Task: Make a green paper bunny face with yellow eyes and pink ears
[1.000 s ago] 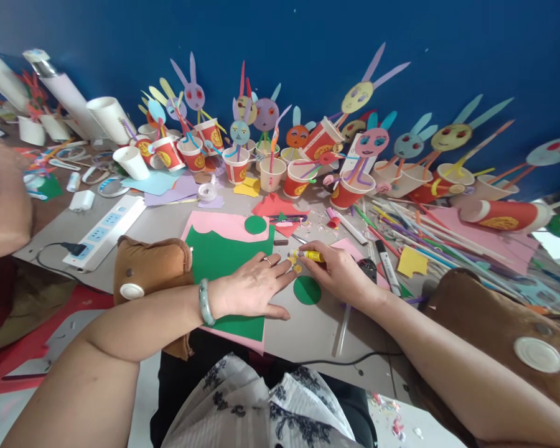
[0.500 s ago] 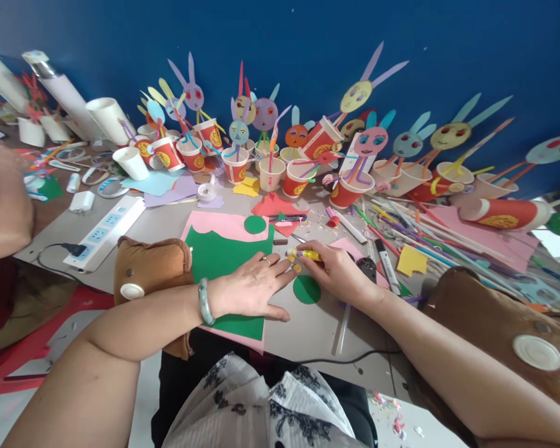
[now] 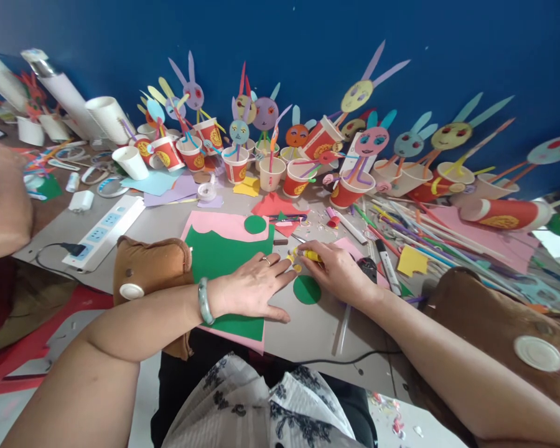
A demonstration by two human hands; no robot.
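Though in right hand (image 3: 343,272), yellow tube (image 3: 312,256) crosswise, tip (image 3: 300,252) leftward.

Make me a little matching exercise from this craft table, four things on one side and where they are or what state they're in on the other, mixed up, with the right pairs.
1. Left hand
2. Right hand
3. Power strip
4. Bracelet

A. With a black plug in it
B. Around a wrist
C. Palm-down, partly over the green sheet
D. Holding a yellow tube

Right pairs: 1-C, 2-D, 3-A, 4-B
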